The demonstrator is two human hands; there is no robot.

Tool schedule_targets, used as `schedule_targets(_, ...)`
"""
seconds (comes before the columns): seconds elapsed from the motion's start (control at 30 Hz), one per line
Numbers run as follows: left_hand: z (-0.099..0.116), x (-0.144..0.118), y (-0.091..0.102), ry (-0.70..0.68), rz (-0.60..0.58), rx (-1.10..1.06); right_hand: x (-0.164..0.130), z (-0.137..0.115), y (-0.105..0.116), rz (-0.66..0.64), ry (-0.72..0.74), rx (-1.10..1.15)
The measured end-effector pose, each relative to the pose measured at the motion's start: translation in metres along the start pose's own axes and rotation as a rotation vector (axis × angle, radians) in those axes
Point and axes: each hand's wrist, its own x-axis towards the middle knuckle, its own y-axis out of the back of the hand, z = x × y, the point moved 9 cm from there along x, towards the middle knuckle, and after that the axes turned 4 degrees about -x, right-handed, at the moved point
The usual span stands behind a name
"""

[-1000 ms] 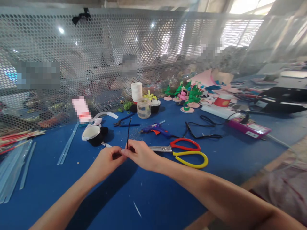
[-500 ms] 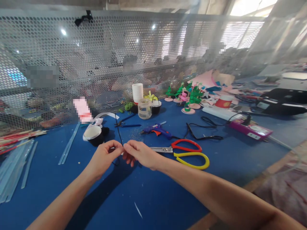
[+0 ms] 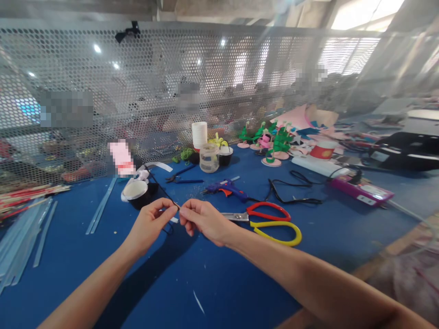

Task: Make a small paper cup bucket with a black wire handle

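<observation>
A thin black cord (image 3: 160, 186) runs up and to the left from my fingertips, and a loop of dark strand hangs below them. My left hand (image 3: 147, 224) is closed in a pinch on the cord. Facing it, my right hand (image 3: 207, 222) pinches at the same spot, where its fingertips hide most of what they grip. Behind my left hand stands a black cup with a white rim (image 3: 135, 189). Scissors with red and yellow handles (image 3: 277, 230) lie by my right wrist, their blades partly hidden by it.
Beyond the hands lie blue-handled pliers (image 3: 187, 181) and a blue glue gun (image 3: 228, 188). A clear jar (image 3: 209, 160), stacked paper cups (image 3: 199, 135) and green paper plants (image 3: 281, 141) stand near the mesh partition (image 3: 154, 91). A purple power strip (image 3: 360, 191) sits right, clear strips (image 3: 25, 246) left.
The black cord has swung from nearly upright to leaning left. My fingertips have drawn slightly apart, with the right hand a little further right. The camera view has shifted slightly.
</observation>
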Motion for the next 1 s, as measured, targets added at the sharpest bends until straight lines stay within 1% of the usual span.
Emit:
schedule_targets(0.17, 0.001, 0.001, 0.003, 0.014, -0.009, 0.068, -0.004, -0.003, -0.002, 0.014, 0.019, -0.218)
schedule_targets(0.27, 0.006, 0.002, 0.003, -0.036, -0.027, 0.136, -0.003, -0.002, -0.004, -0.013, 0.001, -0.3)
schedule_targets(0.33, 0.009, 0.003, 0.005, -0.074, -0.006, 0.176, 0.0, -0.008, 0.001, -0.016, 0.015, -0.422)
schedule_targets(0.37, 0.01, 0.004, 0.008, -0.086, 0.019, 0.186, 0.003, -0.015, 0.007, 0.005, 0.038, -0.524)
schedule_targets(0.4, 0.011, 0.004, 0.011, -0.093, 0.049, 0.189, 0.005, -0.026, 0.017, 0.061, 0.07, -0.652)
schedule_targets(0.47, 0.011, 0.005, 0.017, -0.099, 0.104, 0.18, 0.007, -0.051, 0.045, 0.229, 0.115, -0.99)
schedule_targets(0.5, 0.011, 0.005, 0.019, -0.102, 0.117, 0.172, 0.007, -0.061, 0.063, 0.324, 0.075, -1.167)
schedule_targets(0.53, 0.01, 0.004, 0.02, -0.104, 0.127, 0.163, 0.006, -0.068, 0.082, 0.408, -0.014, -1.331)
schedule_targets(0.57, 0.01, 0.004, 0.022, -0.104, 0.135, 0.154, 0.006, -0.072, 0.098, 0.448, -0.075, -1.387)
schedule_targets(0.6, 0.01, 0.004, 0.023, -0.104, 0.145, 0.144, 0.006, -0.074, 0.111, 0.458, -0.125, -1.419)
schedule_targets(0.67, 0.01, 0.003, 0.026, -0.104, 0.168, 0.123, 0.005, -0.067, 0.132, 0.445, -0.246, -1.466)
schedule_targets(0.73, 0.009, 0.003, 0.028, -0.1, 0.184, 0.097, 0.004, -0.056, 0.144, 0.426, -0.322, -1.49)
schedule_targets(0.8, 0.005, 0.002, 0.028, -0.086, 0.183, 0.06, 0.003, -0.047, 0.148, 0.429, -0.341, -1.505)
schedule_targets(0.87, -0.001, 0.0, 0.027, -0.06, 0.177, 0.014, 0.003, -0.042, 0.148, 0.442, -0.324, -1.502)
schedule_targets(1.0, -0.019, -0.008, 0.033, 0.018, 0.206, -0.058, 0.005, -0.05, 0.139, 0.485, -0.219, -1.443)
